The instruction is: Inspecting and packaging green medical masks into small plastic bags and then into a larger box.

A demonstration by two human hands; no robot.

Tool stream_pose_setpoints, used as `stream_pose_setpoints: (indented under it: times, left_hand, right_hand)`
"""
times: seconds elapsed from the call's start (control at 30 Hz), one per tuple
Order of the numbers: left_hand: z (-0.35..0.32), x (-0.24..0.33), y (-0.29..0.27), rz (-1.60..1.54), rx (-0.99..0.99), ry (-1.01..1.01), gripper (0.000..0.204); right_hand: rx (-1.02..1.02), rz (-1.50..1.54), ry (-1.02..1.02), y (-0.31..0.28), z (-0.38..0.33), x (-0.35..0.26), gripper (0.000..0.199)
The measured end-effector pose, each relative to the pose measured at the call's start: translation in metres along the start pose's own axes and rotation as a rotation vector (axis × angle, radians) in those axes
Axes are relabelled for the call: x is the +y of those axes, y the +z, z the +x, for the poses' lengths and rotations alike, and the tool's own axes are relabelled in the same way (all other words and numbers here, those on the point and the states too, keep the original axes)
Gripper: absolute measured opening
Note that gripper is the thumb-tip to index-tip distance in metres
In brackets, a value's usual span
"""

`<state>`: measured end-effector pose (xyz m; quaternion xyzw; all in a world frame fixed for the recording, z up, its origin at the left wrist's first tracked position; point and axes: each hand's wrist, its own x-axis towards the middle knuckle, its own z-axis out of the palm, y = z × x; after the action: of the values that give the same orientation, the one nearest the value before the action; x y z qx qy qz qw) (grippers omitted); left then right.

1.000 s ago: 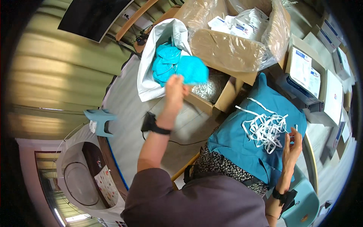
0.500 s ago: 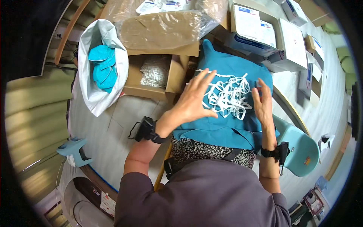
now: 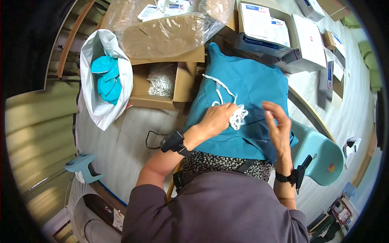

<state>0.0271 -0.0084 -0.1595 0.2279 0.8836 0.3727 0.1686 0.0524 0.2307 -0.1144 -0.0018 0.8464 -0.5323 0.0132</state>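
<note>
A blue-green cloth (image 3: pixel 243 73) is spread over my lap. On it, my left hand (image 3: pixel 221 117) is closed around a bunch of white elastic straps (image 3: pixel 238 118). Part of the bunch sticks out beside the fingers, and loose ends trail up over the cloth on the far side. To the right, my right hand (image 3: pixel 278 123) is held above the cloth, fingers apart and slightly curled, with nothing in it. The straps inside the left fist are hidden.
A white bag (image 3: pixel 90 81) holding teal face masks (image 3: pixel 108 89) stands at the left. Beside it, a cardboard box (image 3: pixel 152 102) holds more white straps (image 3: pixel 162 83). Boxes with white packets (image 3: pixel 255 22) are at the back right; a light teal plastic stool (image 3: pixel 324 156) is at my right.
My left hand has closed on the straps, which were spread in a loose heap, and gathered them into a bunch. The right hand has moved slightly down and stays open.
</note>
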Motion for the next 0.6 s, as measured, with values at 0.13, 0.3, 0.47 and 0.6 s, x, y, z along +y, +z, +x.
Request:
stream_pose_setpoints:
  times: [0.13, 0.3, 0.47, 0.6]
  left_hand:
    - [-0.026, -0.003, -0.028, -0.386, 0.152, -0.094, 0.026]
    - [-0.056, -0.017, -0.124, -0.546, 0.61, -0.264, 0.016]
    - [-0.086, -0.063, -0.197, -0.173, 0.991, -0.193, 0.019]
    - [-0.071, -0.086, -0.223, -0.177, 1.147, -0.206, 0.016]
  right_hand:
    - [0.154, -0.125, 0.098, -0.019, -0.004, 0.02, 0.018]
    - [0.151, -0.127, 0.101, -0.014, -0.017, 0.035, 0.015]
    - [0.11, -0.108, 0.082, -0.006, -0.017, 0.031, 0.016]
    - [0.111, -0.129, 0.08, -0.006, -0.015, 0.029, 0.016]
